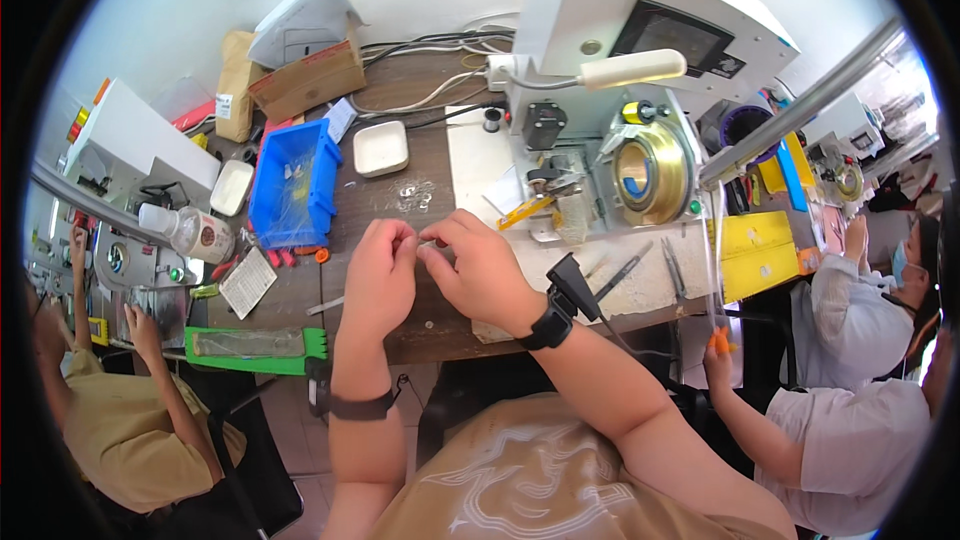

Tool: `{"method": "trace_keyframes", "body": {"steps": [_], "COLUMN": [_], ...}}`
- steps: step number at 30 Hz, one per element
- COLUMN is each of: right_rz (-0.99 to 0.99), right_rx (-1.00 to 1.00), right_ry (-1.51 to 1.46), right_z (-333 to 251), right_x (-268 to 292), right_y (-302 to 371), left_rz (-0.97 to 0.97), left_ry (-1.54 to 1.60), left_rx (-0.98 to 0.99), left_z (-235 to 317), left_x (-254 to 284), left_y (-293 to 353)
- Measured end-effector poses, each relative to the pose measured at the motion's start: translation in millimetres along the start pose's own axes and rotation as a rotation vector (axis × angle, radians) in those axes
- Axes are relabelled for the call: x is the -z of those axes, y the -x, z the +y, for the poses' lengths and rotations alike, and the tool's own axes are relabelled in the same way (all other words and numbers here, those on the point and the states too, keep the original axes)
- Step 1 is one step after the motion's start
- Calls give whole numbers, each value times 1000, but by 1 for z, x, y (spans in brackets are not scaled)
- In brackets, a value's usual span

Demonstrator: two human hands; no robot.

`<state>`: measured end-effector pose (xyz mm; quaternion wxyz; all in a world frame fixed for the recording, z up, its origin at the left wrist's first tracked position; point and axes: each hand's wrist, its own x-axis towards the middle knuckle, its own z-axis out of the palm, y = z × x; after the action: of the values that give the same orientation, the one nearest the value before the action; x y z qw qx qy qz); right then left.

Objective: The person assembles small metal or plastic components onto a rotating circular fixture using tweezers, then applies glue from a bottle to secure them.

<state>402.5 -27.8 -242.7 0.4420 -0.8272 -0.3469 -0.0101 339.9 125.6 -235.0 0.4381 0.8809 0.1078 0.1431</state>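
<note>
My left hand (380, 275) and my right hand (478, 270) meet over the brown table, fingertips nearly touching. The fingers of both are curled into a pinch. Whatever sits between them is too small or hidden to make out. Just beyond the fingertips lies a loose scatter of small clear or silvery ring-like pieces (410, 197). Behind these stands a white square dish (381, 149). To the left is a blue plastic bin (296, 185) with a few small things and clear film in it. Dark bands circle both my wrists.
A white machine with a gold-coloured ring (652, 177) and a lamp (632, 68) stands right. Tweezers (674, 268) and a dark pen-like tool (624, 270) lie near it. A bottle (190, 232) and green tray (256, 350) are left. Co-workers sit on both sides.
</note>
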Motion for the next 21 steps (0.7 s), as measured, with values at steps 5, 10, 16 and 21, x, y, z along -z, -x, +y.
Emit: {"method": "trace_keyframes", "body": {"steps": [5,10,16,21], "right_rz": [89,160,481,604], "right_rx": [-147,-308,-251,-247], "right_ry": [-424,-725,-626,-664], "right_z": [-18,-14,3,34], "right_x": [43,63,74,79], "right_y": [18,41,58,42], "left_rz": [-62,-97,-81,138], "left_ry": [308,383,549,-63], "left_rx": [-2,-49,-22,-403], "left_z": [48,78,99,103], "left_x": [1,-22,-53,-75], "left_y": [20,23,9,-22]}}
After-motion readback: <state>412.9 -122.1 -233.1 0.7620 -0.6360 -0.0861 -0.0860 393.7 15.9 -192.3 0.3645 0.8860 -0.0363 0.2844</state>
